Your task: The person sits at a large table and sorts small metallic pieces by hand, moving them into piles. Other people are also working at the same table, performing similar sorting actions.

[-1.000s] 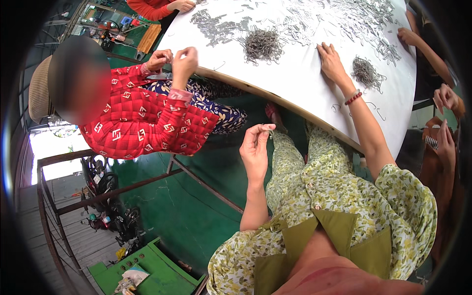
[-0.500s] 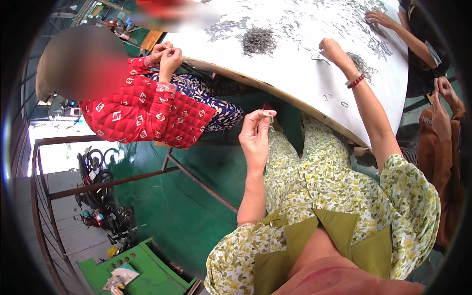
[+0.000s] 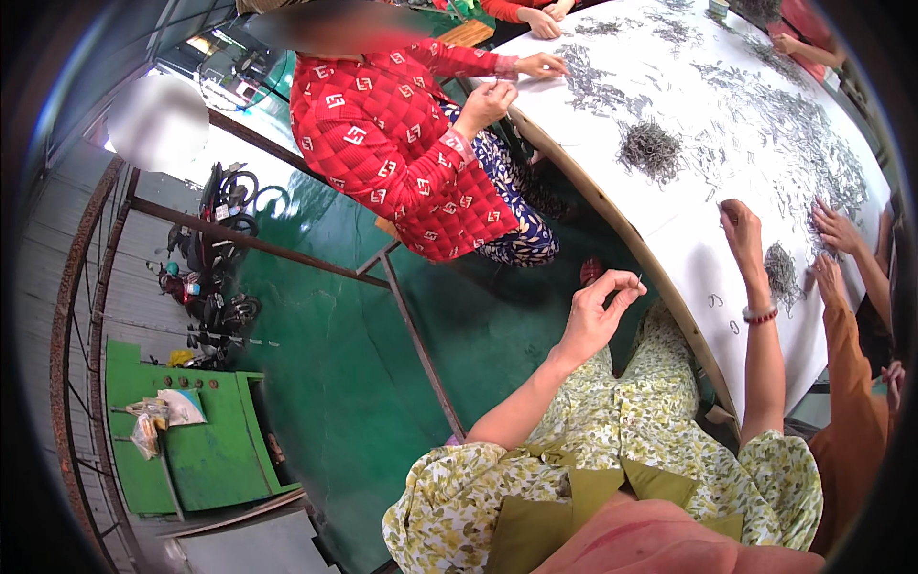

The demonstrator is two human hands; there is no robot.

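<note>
My left hand (image 3: pixel 601 318) is raised above my lap, just off the table's edge. Its thumb and forefinger are pinched on a small thin metal piece (image 3: pixel 641 278), mostly covered by the fingertips. Over the white table (image 3: pixel 660 225), my right hand (image 3: pixel 742 234) has its fingers curled together; whatever they hold is hidden. Right beside that wrist lies a small heap of grey metal pieces (image 3: pixel 782 275). Two hook-shaped pieces (image 3: pixel 714 300) lie apart, left of my right forearm. A rounder, denser heap of dark wire-like pieces (image 3: pixel 650 151) sits farther away.
Many loose metal pieces (image 3: pixel 765 115) spread over the table's far part. A co-worker in a red jacket (image 3: pixel 392 153) works at the left edge; other co-workers' hands (image 3: pixel 838 230) reach in at right. A rusty metal frame (image 3: pixel 258 237) and green cabinet (image 3: pixel 210 440) stand left.
The view has swung, so the table appears lower and farther right. My left hand has risen nearer the table's edge, its fingers still pinched. My right hand stays beside the small heap.
</note>
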